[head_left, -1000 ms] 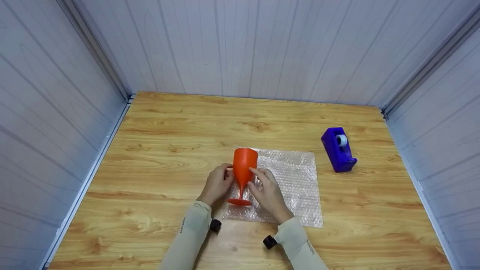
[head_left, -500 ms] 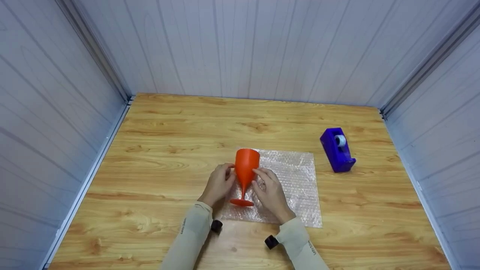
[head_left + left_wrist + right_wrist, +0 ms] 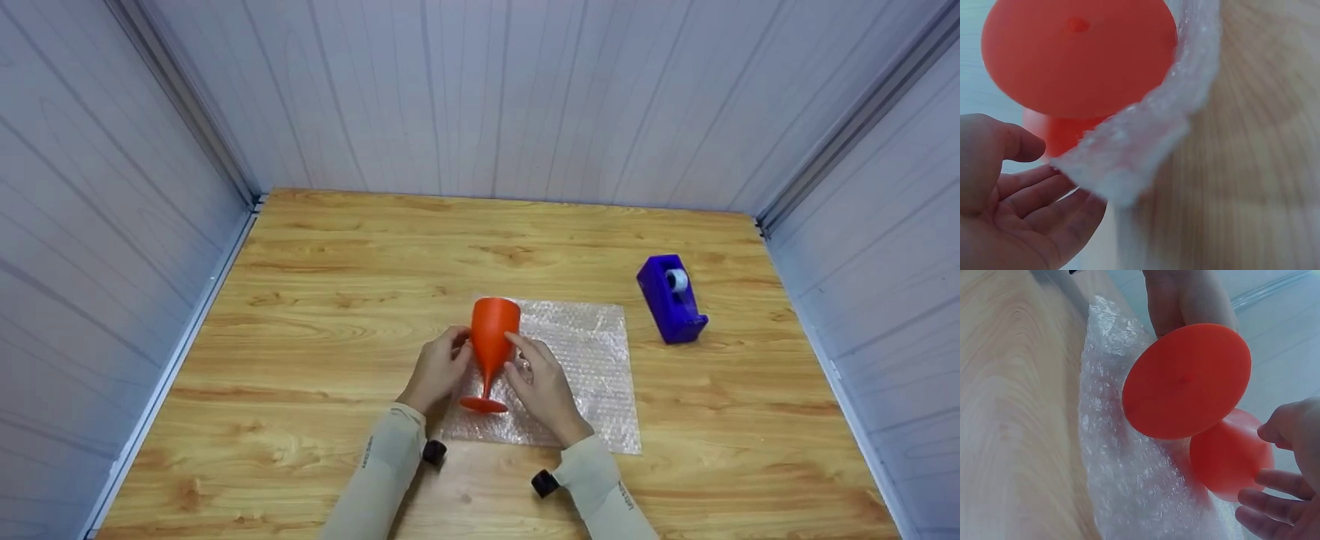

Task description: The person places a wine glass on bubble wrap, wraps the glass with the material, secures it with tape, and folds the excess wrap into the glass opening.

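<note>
An orange goblet [image 3: 493, 330] lies on its side over the left part of a sheet of bubble wrap [image 3: 589, 375], its round foot toward the person. My left hand [image 3: 435, 371] is at the goblet's left side, thumb and fingers apart. In the left wrist view its fingers reach beneath a corner of the bubble wrap [image 3: 1129, 154], beside the bowl. My right hand [image 3: 541, 382] is at the right side, its fingertips by the bowl. The right wrist view shows the goblet's foot [image 3: 1185, 399] in front of the bowl, with the right fingers loosely spread.
A blue tape dispenser [image 3: 673, 304] with a white roll stands to the right, beyond the bubble wrap. Pale panel walls [image 3: 480, 97] enclose the wooden table [image 3: 315, 300] at the back and on both sides.
The goblet and both hands have shifted slightly to the right over the second. The right index finger has moved a little up along the bowl. The bubble wrap lies much as before.
</note>
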`<state>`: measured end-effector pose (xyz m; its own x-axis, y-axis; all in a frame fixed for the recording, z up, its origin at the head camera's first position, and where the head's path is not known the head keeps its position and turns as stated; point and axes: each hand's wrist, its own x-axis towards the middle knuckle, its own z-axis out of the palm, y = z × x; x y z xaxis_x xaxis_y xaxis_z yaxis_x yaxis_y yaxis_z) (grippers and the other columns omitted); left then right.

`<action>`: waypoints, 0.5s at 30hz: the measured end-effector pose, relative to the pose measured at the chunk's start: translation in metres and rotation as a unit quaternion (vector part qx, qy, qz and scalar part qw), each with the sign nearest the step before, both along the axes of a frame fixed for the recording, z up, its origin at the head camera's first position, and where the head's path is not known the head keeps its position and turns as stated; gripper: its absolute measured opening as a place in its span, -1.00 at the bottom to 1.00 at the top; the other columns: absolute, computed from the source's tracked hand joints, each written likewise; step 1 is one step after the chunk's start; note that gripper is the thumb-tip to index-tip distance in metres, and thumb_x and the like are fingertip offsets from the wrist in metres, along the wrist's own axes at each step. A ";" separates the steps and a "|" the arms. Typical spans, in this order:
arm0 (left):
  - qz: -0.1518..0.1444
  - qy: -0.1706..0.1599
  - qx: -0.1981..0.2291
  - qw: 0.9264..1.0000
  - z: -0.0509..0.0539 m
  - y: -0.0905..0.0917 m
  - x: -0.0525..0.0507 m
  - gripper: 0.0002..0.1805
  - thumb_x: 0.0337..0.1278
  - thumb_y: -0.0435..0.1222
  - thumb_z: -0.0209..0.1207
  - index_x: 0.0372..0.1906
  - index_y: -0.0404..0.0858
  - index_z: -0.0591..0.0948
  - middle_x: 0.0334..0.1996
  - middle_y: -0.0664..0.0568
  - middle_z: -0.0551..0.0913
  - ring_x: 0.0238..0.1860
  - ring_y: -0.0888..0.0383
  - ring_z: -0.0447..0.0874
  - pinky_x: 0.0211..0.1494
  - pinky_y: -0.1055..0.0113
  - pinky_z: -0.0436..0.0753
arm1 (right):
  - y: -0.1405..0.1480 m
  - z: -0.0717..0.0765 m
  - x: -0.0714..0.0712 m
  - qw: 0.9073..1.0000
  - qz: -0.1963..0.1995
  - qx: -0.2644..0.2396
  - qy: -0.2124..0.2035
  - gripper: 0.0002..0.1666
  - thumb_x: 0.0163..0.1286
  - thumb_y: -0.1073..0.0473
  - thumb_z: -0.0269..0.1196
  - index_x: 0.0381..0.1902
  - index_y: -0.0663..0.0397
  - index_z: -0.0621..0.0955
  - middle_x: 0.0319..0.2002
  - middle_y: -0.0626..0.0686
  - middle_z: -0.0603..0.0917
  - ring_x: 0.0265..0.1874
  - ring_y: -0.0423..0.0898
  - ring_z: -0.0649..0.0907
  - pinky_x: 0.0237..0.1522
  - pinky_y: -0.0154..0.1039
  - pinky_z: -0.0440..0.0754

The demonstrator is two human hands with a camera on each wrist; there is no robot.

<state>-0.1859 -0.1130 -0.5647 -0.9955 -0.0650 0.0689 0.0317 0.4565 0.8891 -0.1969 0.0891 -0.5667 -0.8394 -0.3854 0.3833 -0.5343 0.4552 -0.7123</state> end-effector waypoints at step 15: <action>-0.007 -0.007 0.011 1.000 0.009 0.009 0.000 -0.64 0.41 -0.39 0.10 0.23 -0.39 0.54 0.14 -0.20 0.63 0.05 -0.07 0.68 0.14 0.11 0.63 | 0.006 -0.001 -0.004 0.999 -0.008 0.011 0.032 -0.53 0.34 0.30 0.33 0.21 0.14 0.62 -0.01 0.14 0.66 -0.08 0.02 0.65 -0.01 -0.08 0.67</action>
